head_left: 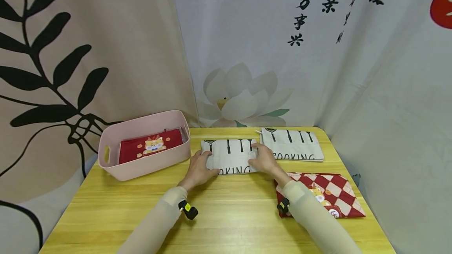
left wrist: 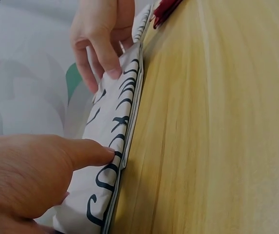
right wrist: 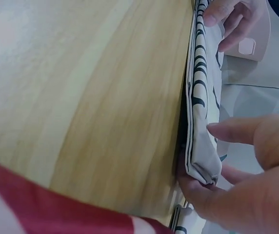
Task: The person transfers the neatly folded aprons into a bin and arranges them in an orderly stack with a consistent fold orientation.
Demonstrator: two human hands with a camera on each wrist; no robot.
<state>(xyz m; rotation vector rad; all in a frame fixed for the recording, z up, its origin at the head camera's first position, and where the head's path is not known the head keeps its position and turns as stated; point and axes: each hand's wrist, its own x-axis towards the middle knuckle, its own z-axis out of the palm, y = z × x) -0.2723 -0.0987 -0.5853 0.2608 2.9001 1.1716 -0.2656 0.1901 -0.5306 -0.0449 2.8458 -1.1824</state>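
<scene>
A folded white apron (head_left: pixel 231 158), printed with dark utensils and the word COOKING, lies flat between both hands. At its left end is my left hand (head_left: pixel 199 169), with the thumb (left wrist: pixel 98 152) on the printed face; the other fingers are mostly hidden. My right hand (head_left: pixel 265 160) grips the right end, one finger (right wrist: pixel 194 187) under the fold and another on top. A second folded white apron (head_left: pixel 293 146) with the same print lies just behind and right. Below the right forearm, partly covered by it, is a red-and-white checked folded cloth (head_left: pixel 339 191) with a cartoon animal.
A pink plastic basket (head_left: pixel 152 167) stands at the table's back left. Inside it lies a red folded cloth (head_left: pixel 153 144) with a cartoon animal. The yellow wooden table (head_left: pixel 219 214) backs onto hanging printed curtains (head_left: pixel 233 50).
</scene>
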